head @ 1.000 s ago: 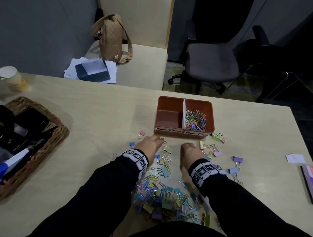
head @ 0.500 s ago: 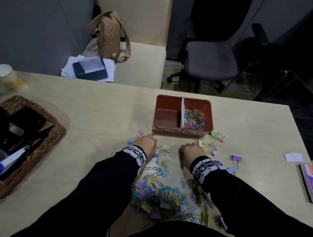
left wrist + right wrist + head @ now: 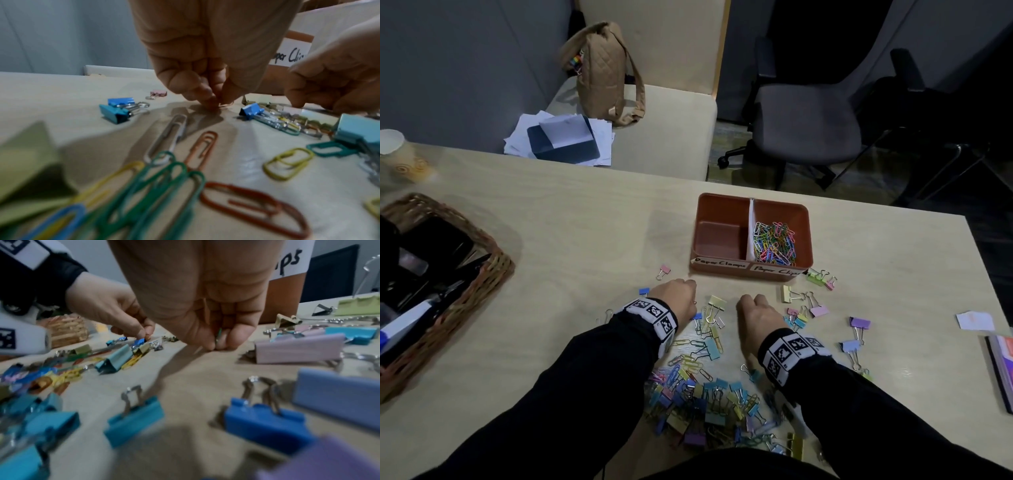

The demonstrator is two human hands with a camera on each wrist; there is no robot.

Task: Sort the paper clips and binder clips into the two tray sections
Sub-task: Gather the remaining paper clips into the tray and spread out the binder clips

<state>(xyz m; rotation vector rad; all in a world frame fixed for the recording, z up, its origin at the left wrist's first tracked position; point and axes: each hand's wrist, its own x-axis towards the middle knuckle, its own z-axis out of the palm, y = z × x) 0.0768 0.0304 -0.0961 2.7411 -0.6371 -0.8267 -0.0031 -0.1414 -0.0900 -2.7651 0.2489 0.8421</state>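
A brown tray [image 3: 751,274] with two sections stands past my hands; its right section holds several coloured paper clips [image 3: 774,245], and its left section looks bare. A heap of binder clips and paper clips [image 3: 709,397] lies between my forearms. My left hand [image 3: 679,296] has its fingertips down on the table, pinching an orange paper clip [image 3: 225,104]. My right hand [image 3: 755,310] is curled, pinching a green paper clip [image 3: 219,335] at the table surface. A yellow binder clip [image 3: 717,303] lies between the hands.
A wicker basket [image 3: 493,270] with dark items stands at the left. A paper cup [image 3: 392,145] is at the far left corner. Loose binder clips [image 3: 858,325] lie right of my right hand. A white card [image 3: 974,320] and a notebook [image 3: 1001,363] sit at the right edge.
Both hands have drawn slightly back from the tray toward me and stay low on the table, fingers curled over the scattered clips.
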